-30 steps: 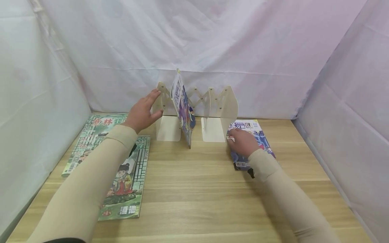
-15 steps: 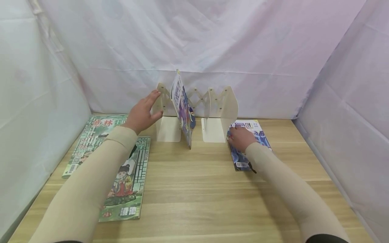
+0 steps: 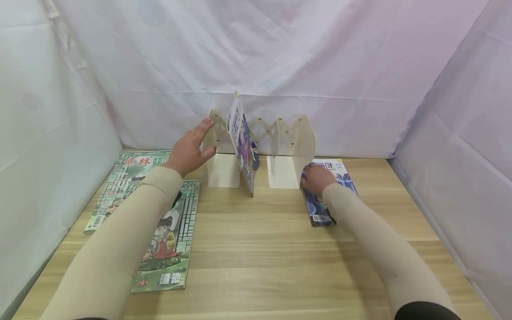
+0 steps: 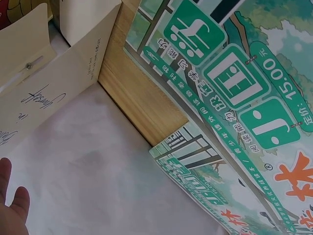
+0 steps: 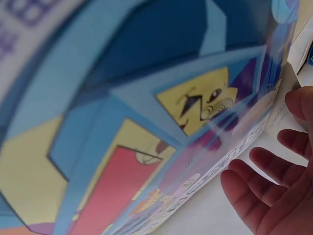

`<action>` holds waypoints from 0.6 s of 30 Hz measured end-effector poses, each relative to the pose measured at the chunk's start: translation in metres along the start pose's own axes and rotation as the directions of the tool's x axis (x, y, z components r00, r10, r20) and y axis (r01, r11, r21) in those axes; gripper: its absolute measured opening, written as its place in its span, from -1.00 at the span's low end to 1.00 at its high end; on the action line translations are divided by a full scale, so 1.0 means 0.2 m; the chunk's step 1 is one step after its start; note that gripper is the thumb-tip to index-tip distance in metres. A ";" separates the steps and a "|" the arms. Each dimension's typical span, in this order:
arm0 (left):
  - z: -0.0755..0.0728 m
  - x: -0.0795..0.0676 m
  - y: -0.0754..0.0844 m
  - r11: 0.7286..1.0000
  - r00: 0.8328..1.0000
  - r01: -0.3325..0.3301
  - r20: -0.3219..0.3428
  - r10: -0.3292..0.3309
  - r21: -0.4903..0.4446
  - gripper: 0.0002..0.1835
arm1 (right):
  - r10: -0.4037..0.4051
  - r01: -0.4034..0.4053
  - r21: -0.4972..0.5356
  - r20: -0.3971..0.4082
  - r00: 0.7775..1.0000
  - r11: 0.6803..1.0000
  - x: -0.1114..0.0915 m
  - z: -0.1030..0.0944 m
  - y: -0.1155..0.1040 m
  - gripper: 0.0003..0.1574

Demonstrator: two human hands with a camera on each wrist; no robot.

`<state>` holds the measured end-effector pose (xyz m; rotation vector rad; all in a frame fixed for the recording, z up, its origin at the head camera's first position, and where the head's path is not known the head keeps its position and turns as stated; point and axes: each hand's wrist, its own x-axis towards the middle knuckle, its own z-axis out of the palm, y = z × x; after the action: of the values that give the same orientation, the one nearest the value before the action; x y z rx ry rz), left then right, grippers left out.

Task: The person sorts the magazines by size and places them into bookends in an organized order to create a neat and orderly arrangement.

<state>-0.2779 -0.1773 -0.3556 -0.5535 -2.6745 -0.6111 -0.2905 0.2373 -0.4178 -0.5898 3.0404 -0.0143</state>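
Observation:
My left hand (image 3: pixel 187 153) is raised with straight fingers, its fingertips at the left end panel of a cream expandable bookend (image 3: pixel 225 171). That panel carries handwriting in the left wrist view. Between the bookend's panels a thin magazine (image 3: pixel 244 142) stands upright, slightly slanted. My right hand (image 3: pixel 318 179) is over the left side of a blue magazine (image 3: pixel 343 173) lying flat at the right, hiding part of its cover. In the right wrist view, this hand's loosely bent fingers (image 5: pixel 264 171) are beyond the magazine's edge, with nothing between them.
Green magazines lie at the left: one (image 3: pixel 136 161) farther back, one (image 3: pixel 186 231) nearer, both partly covered by my left arm. White cloth (image 3: pixel 256 53) hangs behind and at both sides of the wooden table (image 3: pixel 256 249).
My right hand has shifted slightly back along the blue magazine, toward the bookend's right panel. The left hand keeps its place at the left panel.

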 end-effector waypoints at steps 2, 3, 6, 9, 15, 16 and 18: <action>0.00 0.00 0.00 1.000 1.000 -0.002 0.000 0.002 0.001 -0.22 | 0.015 -0.015 0.010 0.018 1.000 1.000 0.01 0.00 0.01 -0.38; 0.00 0.00 0.00 1.000 1.000 -0.001 0.001 0.001 -0.001 -0.22 | 0.018 -0.019 0.012 0.027 0.999 1.000 0.02 0.01 0.02 -0.38; 0.00 0.00 0.00 1.000 1.000 0.005 0.003 -0.005 -0.004 -0.22 | 0.018 -0.018 0.021 0.038 0.999 1.000 0.05 0.03 0.04 -0.38; 0.00 -0.01 0.00 1.000 1.000 0.013 0.004 -0.013 -0.004 -0.22 | 0.025 -0.026 0.019 0.049 0.998 0.999 0.07 0.05 0.06 -0.37; 0.00 0.00 0.00 1.000 1.000 0.020 0.012 -0.020 -0.002 -0.22 | 0.068 -0.071 0.036 0.077 0.995 0.997 0.07 0.02 0.05 -0.40; 0.00 0.00 0.00 1.000 1.000 0.020 0.012 -0.020 -0.002 -0.22 | 0.073 -0.076 0.036 0.078 0.994 0.996 0.08 0.01 0.05 -0.40; 0.00 0.00 0.00 1.000 1.000 0.018 0.010 -0.018 -0.003 -0.21 | 0.090 -0.094 0.041 0.083 0.992 0.995 0.08 0.00 0.06 -0.43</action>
<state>-0.2780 -0.1766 -0.3557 -0.5352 -2.6914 -0.6193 -0.3091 0.2421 -0.4192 -0.4355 2.9767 -0.0537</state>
